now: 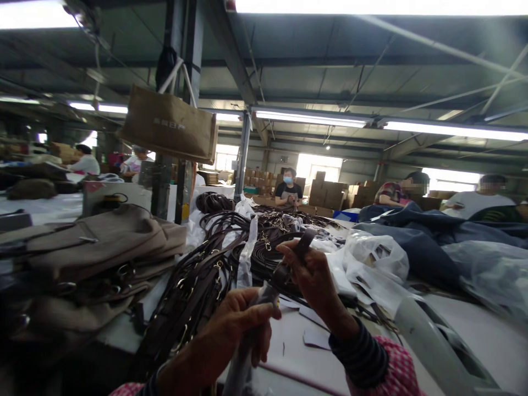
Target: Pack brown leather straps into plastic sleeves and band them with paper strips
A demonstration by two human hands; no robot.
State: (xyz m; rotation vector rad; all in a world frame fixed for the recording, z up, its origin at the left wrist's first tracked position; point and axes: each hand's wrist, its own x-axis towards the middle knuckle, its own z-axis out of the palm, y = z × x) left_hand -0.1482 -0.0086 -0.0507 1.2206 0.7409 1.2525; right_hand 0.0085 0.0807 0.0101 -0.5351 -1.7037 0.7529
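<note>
Your left hand (233,335) and right hand (313,275) are closed, well apart, on a plastic-sleeved dark strap (270,291) above the tabletop (297,352); a loose grip could drop it onto the strap pile (264,258) ahead and snag its buckles (218,264). Right of your right hand, a white plastic bag (373,256) holds dark pieces (381,253), too blurred to name; a tan tote (167,124) hangs overhead, contents hidden.
</note>
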